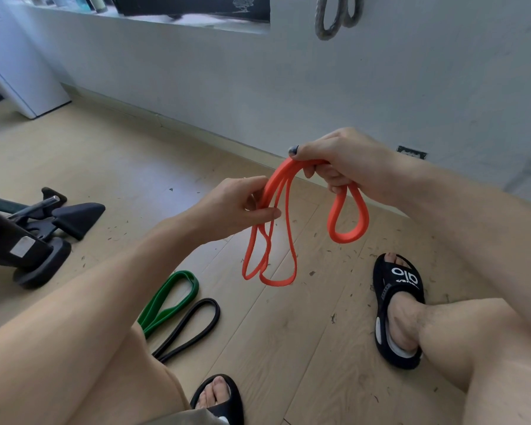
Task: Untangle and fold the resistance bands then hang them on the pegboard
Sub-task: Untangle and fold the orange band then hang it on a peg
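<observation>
Orange resistance band [284, 222] held mid-air above wooden floor [304, 332], gathered in loops hanging downward, long axis near vertical. Right hand [341, 161] grips top bend; left hand [242, 207] pinches strands below. Green band [169, 302], black band [190, 326] flat on floor.

Grey loops [337, 16]: tops cut off by the upper edge.
Green band [169, 302]: near end hidden behind the left leg.
Black band [190, 328]: likewise hidden — near end.
Black equipment [28, 231]: cropped at left — unidentifiable.

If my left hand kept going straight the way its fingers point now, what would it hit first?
Likely your right hand. The left hand pinches the orange band with fingers pointing right, toward it; depth is hard to judge.
</observation>
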Tool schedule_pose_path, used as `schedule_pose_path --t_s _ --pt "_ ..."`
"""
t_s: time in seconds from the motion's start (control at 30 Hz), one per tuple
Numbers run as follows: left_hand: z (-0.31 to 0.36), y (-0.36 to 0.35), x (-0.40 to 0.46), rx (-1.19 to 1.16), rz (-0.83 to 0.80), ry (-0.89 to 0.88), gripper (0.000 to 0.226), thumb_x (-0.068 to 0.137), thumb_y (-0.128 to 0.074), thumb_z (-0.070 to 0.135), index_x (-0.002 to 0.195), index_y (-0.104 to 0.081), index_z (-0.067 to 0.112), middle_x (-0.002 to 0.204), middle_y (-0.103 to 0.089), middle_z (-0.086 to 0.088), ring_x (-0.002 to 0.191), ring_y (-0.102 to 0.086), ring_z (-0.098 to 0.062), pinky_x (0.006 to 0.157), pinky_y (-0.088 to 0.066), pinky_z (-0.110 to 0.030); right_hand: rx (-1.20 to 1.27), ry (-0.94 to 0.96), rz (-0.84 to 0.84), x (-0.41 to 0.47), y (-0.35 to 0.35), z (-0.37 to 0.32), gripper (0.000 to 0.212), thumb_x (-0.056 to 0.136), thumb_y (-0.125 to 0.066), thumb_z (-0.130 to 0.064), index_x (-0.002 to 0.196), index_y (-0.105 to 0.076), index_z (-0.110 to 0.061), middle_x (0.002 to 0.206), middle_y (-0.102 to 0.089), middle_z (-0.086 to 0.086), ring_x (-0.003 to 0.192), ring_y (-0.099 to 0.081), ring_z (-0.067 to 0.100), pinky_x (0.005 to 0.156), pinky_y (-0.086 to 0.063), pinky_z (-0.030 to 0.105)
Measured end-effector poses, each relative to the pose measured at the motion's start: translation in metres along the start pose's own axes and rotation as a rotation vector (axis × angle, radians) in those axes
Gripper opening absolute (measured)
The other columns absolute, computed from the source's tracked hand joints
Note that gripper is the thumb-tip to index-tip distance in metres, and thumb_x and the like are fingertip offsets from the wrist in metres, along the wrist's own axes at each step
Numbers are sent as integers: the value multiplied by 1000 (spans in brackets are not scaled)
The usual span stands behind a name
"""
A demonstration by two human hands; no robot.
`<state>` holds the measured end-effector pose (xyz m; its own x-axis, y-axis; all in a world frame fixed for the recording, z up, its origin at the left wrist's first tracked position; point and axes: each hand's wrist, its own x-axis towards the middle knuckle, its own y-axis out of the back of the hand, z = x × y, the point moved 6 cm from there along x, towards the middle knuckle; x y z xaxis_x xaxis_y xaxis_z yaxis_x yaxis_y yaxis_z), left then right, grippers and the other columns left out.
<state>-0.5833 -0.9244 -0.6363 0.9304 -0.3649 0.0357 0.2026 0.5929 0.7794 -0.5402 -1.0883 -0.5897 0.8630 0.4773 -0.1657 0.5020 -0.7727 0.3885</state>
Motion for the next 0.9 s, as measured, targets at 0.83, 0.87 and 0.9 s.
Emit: schedule_pose_path --t_s 0.83,0.87,0.9 --pt "-10 -7 4 22 -27 -16 14 99 -65 17 105 -60 28 98 -70 8 93 -71 -10 91 -60 -29 17 -14 -30 0 -2 0 36 97 -64 -37 77 -63 -7 51 -38 -2 47 -32 14 53 -35 30" --pt "-10 -6 4 19 -29 -24 13 98 -66 17 105 -61 27 98 -71 8 93 -71 -10 91 -60 -28 13 -16 -28 0 -2 0 36 97 -63 -37 77 -63 -7 51 -39 -3 46 -32 14 53 -36 30" --pt "-10 -5 4 9 -26 -25 11 98 -66 17 105 -63 26 98 -71 9 94 -71 -10 92 -59 -28 11 -17 -24 0 -1 0 36 97 -63 -37 77 -64 -7 51 -39 -3 47 -33 13 53 -36 30"
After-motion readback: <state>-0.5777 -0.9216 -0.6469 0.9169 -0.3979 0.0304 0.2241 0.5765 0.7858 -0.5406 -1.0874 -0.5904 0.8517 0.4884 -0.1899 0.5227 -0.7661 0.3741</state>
